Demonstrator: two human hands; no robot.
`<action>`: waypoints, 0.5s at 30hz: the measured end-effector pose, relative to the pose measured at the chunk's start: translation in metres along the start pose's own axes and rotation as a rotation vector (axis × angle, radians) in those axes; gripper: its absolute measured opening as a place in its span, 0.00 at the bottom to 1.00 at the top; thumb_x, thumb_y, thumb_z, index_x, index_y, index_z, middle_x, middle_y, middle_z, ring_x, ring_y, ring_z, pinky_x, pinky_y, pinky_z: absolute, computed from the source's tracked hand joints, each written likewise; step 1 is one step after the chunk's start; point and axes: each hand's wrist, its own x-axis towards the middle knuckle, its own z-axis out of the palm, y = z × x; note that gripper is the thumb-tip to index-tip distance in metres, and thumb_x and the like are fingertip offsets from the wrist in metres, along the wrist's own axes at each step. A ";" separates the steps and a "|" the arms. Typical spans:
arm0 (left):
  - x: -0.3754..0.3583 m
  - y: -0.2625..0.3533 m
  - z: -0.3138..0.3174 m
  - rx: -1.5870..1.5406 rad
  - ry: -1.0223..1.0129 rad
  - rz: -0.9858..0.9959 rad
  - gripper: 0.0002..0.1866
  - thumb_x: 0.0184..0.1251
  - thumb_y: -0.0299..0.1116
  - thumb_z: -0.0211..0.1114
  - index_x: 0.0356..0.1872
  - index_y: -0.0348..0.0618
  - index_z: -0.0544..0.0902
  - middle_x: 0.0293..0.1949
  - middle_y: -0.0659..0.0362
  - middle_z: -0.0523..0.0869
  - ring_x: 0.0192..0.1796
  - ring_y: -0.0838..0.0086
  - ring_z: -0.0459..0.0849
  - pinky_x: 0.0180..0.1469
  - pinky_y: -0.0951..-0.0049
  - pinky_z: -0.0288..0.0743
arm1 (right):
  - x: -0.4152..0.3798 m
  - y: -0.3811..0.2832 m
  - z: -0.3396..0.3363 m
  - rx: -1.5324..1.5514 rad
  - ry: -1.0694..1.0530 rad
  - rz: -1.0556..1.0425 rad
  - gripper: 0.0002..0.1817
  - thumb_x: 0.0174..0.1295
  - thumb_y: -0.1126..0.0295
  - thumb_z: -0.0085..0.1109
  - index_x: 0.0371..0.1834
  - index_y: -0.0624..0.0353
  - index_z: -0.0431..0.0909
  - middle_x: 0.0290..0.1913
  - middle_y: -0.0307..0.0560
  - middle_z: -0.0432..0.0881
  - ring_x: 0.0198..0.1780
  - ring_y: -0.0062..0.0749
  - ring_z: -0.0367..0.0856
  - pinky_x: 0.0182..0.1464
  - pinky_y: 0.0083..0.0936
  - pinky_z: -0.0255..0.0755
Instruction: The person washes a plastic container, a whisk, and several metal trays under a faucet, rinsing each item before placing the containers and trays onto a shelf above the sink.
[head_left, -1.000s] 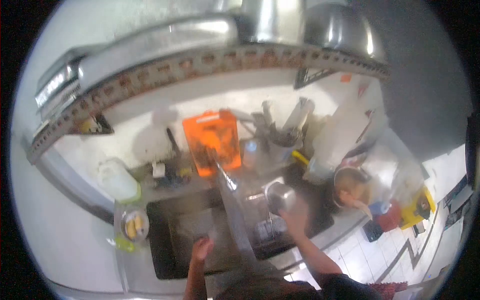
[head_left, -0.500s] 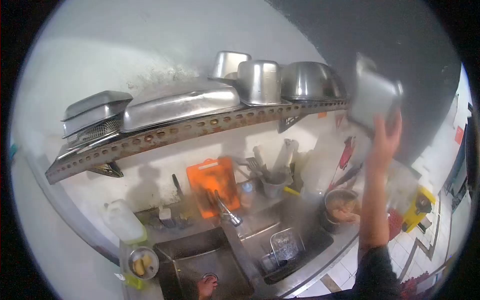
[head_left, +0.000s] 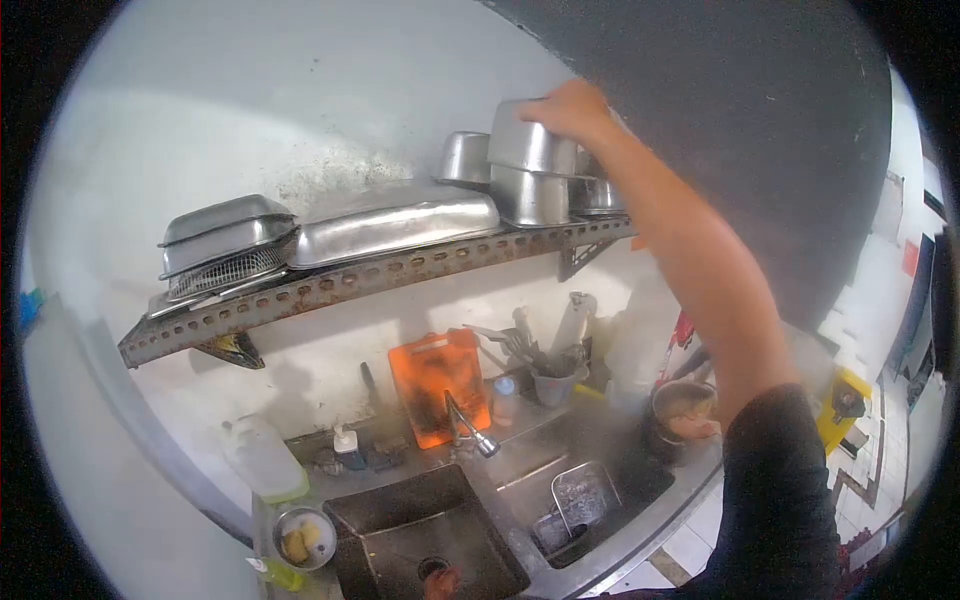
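Note:
My right hand reaches up to the wall shelf, its fingers closed over the top of a steel food pan. That pan is upside down and rests on, or just above, another upturned steel pan. To its left sits a smaller upturned pan. A steel bowl to the right is mostly hidden by my arm. Low in the picture, my left hand is over the left sink basin, near the drain. Only part of it shows, blurred, so its fingers are not clear.
The perforated metal shelf also bears a long upturned pan and stacked trays. Below stand an orange cutting board, a faucet, a utensil tub, a pot and a bowl with yellowish pieces.
My right hand has carried the steel pan leftward from beyond the shelf's right end onto the upturned pan there. My left hand stays low at the sink. The view has shifted slightly.

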 end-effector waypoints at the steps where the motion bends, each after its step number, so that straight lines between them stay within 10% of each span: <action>1: 0.001 -0.002 0.002 -0.009 0.001 -0.002 0.20 0.71 0.43 0.53 0.54 0.40 0.79 0.45 0.53 0.82 0.45 0.63 0.79 0.50 0.61 0.73 | 0.000 -0.004 0.005 -0.031 -0.037 -0.005 0.32 0.38 0.45 0.68 0.36 0.66 0.85 0.36 0.56 0.86 0.40 0.44 0.86 0.46 0.34 0.78; 5: 0.010 -0.012 0.005 -0.061 0.010 -0.011 0.19 0.70 0.42 0.54 0.53 0.40 0.79 0.43 0.54 0.83 0.43 0.65 0.79 0.48 0.63 0.73 | -0.025 -0.025 -0.007 -0.094 -0.282 0.057 0.31 0.38 0.47 0.69 0.36 0.66 0.85 0.39 0.56 0.86 0.39 0.40 0.87 0.45 0.32 0.79; 15: 0.033 -0.032 0.024 -0.279 0.134 0.057 0.18 0.69 0.40 0.57 0.52 0.39 0.79 0.40 0.56 0.84 0.40 0.70 0.80 0.43 0.67 0.74 | -0.049 0.033 0.038 -0.062 0.042 -0.146 0.42 0.45 0.40 0.64 0.53 0.68 0.76 0.51 0.60 0.80 0.54 0.45 0.79 0.53 0.35 0.74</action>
